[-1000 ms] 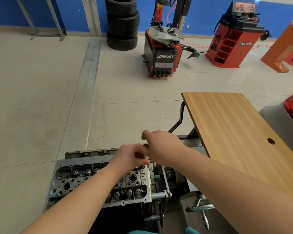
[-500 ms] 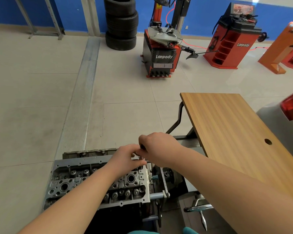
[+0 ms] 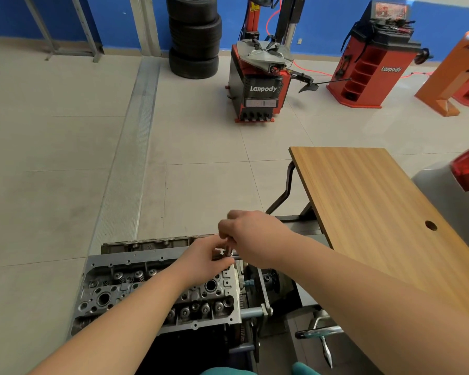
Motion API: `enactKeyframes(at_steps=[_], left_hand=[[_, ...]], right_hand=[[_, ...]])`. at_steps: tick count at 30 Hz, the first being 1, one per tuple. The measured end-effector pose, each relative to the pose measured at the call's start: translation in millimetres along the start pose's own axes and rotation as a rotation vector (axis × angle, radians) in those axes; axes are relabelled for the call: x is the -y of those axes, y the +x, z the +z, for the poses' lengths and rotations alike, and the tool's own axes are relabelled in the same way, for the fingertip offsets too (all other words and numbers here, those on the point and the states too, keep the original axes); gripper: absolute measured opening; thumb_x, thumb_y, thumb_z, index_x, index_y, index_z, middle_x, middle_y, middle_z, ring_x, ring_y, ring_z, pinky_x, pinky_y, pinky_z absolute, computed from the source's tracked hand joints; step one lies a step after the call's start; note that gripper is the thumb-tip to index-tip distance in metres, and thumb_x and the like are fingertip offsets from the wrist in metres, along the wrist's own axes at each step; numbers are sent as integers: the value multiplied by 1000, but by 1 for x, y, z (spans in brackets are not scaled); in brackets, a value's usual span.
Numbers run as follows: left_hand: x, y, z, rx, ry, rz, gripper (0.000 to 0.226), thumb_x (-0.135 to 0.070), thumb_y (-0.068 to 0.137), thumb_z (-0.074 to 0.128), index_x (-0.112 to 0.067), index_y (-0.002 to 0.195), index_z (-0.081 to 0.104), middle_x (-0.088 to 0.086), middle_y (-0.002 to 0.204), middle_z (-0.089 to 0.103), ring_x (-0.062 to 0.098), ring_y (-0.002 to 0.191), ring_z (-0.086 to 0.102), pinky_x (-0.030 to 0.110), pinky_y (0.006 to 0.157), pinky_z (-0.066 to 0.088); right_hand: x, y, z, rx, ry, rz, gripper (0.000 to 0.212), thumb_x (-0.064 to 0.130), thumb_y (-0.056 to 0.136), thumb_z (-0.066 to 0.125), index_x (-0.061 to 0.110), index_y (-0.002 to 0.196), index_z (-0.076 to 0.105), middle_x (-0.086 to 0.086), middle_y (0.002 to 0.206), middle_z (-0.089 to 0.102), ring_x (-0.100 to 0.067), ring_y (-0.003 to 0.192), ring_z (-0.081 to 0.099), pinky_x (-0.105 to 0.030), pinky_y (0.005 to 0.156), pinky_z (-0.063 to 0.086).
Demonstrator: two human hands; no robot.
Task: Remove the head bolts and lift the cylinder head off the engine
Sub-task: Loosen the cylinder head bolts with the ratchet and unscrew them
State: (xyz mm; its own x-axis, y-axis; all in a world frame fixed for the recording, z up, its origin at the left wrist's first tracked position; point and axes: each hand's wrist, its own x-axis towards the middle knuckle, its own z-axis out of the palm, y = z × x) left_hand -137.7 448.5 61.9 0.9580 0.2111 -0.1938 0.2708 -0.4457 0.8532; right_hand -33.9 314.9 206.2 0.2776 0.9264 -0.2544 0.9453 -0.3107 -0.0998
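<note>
Both hands' grip pinching a head bolt (image 3: 229, 249) (mostly hidden), right hand (image 3: 251, 235), left hand (image 3: 205, 259), cylinder head (image 3: 136, 290)

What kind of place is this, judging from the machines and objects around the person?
Most likely a car repair workshop or a training garage. A stack of tires stands by the blue wall, a red tire-changing machine sits on the floor, and an engine is being taken apart.
</note>
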Motion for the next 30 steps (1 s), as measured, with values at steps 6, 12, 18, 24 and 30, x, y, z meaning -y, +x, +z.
enactKeyframes(at_steps=[6, 12, 18, 24, 30], left_hand=[[-1, 2, -3, -25, 32, -28, 21, -48, 74, 80, -37, 89, 69, -17, 89, 72, 2, 85, 67, 32, 79, 57], [9, 2, -2, 129, -32, -4, 40, -32, 87, 74, -60, 113, 61, -27, 115, 67, -4, 113, 62, 23, 100, 52], [46, -2, 1, 100, 507, -13, 50, -28, 94, 63, -43, 141, 56, -27, 137, 54, 8, 136, 36, 41, 120, 31], [49, -1, 21, -9, 719, -53, 44, -52, 95, 54, -38, 136, 62, -14, 132, 42, 16, 133, 32, 43, 121, 20], [43, 4, 41, 14, 630, -115, 39, -44, 85, 56, -38, 121, 69, -11, 159, 27, 21, 152, 9, 59, 125, -13]], right_hand=[[-1, -4, 3, -32, 106, 30, 38, 48, 95, 62, 27, 128, 63, 2, 112, 61, -21, 96, 61, -34, 71, 49], [1, -2, 3, -59, 41, 99, 26, 40, 102, 54, 17, 108, 64, -3, 88, 65, -28, 79, 61, -32, 57, 40], [-7, -11, -8, -162, 174, 92, 23, 37, 96, 57, 23, 110, 70, 4, 91, 69, -22, 85, 63, -34, 69, 56], [-10, -21, -21, -275, 282, 78, 23, 33, 89, 63, 23, 106, 74, 10, 85, 68, -15, 79, 64, -32, 68, 56], [-16, -31, -28, -351, 339, 105, 21, 35, 88, 66, 24, 103, 75, 12, 82, 68, -11, 79, 63, -32, 70, 56]])
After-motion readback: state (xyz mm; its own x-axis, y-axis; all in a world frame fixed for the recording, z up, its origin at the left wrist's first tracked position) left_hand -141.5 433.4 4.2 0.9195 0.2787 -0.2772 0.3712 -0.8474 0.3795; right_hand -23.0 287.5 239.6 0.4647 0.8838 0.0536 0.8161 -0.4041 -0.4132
